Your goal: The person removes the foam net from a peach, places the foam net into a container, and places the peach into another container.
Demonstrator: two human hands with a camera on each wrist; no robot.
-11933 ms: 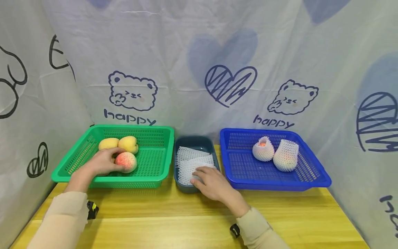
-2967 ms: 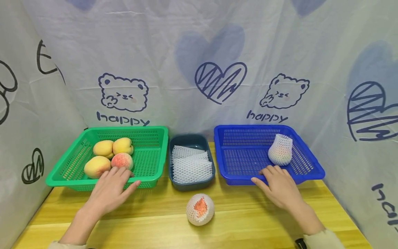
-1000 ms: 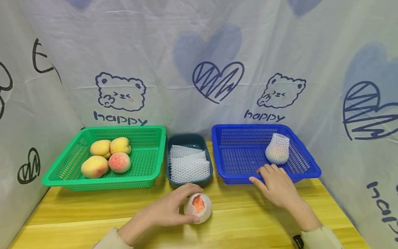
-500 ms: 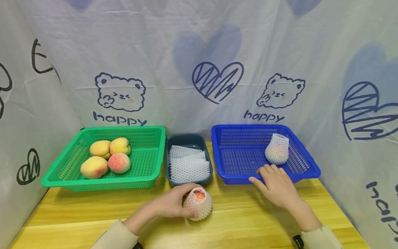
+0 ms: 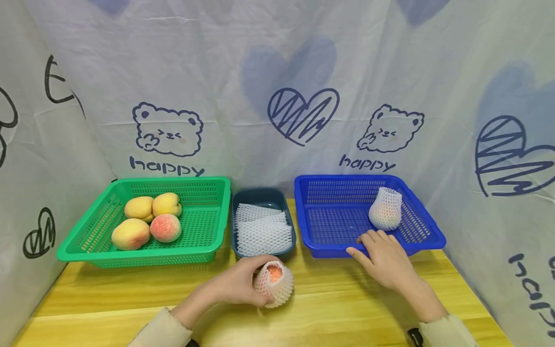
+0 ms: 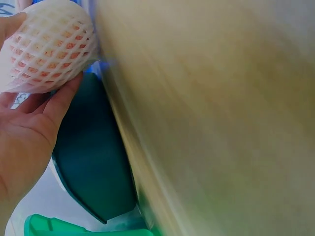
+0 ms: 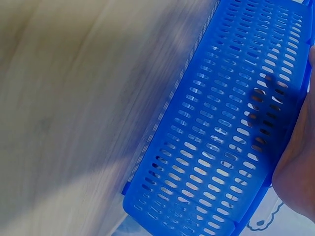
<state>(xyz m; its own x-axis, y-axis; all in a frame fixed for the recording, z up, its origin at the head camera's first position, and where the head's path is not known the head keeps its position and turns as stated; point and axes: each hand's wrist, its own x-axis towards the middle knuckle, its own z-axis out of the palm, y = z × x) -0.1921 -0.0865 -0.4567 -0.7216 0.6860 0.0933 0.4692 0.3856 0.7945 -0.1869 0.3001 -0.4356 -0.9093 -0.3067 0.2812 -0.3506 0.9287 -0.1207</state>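
My left hand (image 5: 238, 284) grips a peach in a white foam net (image 5: 279, 289) at the front middle of the table, thumb on the near side and fingers on the far side. Reddish peach skin shows through the net's open top, which faces up. In the left wrist view the netted peach (image 6: 51, 49) sits between thumb and fingers. My right hand (image 5: 386, 260) rests on the front rim of the blue basket (image 5: 338, 251), its fingers loosely bent over the edge. Inside that basket stands another netted fruit (image 5: 386, 209), its net gathered upward.
At the left, a green basket (image 5: 204, 250) holds several bare peaches (image 5: 165, 228). Between the baskets, a dark teal tray (image 5: 260, 193) contains flat white foam nets (image 5: 263, 236). A printed cloth (image 5: 243, 72) hangs behind them. Wooden tabletop (image 5: 329, 313) extends in front.
One netted peach went from the blue basket to the table. My left hand left the green basket's rim, took hold of it and tilted its opening upward. The right hand stayed on the blue rim lately.
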